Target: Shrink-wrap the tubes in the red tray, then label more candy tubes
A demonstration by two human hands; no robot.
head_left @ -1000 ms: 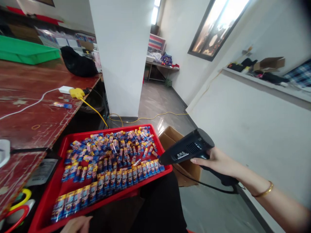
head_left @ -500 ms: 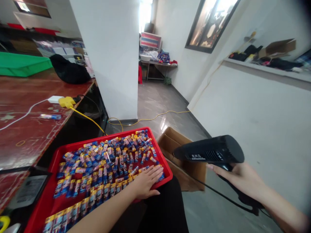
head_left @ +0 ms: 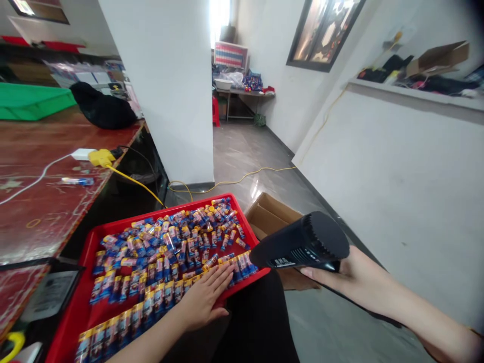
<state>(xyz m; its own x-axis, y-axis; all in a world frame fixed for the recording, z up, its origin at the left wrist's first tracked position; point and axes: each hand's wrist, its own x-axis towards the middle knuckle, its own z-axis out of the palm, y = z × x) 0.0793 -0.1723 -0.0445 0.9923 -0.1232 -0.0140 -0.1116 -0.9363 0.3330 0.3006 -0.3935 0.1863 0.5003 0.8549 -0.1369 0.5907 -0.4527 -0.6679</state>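
Note:
My left hand [head_left: 206,300] lies flat, fingers stretched out, over a row of small blue tubes with yellow ends [head_left: 147,302] along the near side of a red tray [head_left: 62,327]. More such tubes lie loose in a pile [head_left: 172,237] farther back. In my right hand [head_left: 353,280] is a black hair dryer [head_left: 295,247], gripped by its handle. Its nozzle points left at the tubes by the tray's right corner, just beyond my left fingertips. The hand and forearm partly cover the row, and most of the handle is hidden.
An open cardboard box [head_left: 266,217] stands on the floor behind the dryer. To the left, a worn red table [head_left: 34,146] carries a yellow plug adapter [head_left: 101,158], one loose tube [head_left: 77,181] and a green bin [head_left: 34,101]. A yellow cord [head_left: 245,175] crosses the floor by a pillar.
The hair dryer has swung left and down, bringing its nozzle from over the box to the tray corner. My left hand has slid left along the row, uncovering tubes at its right end.

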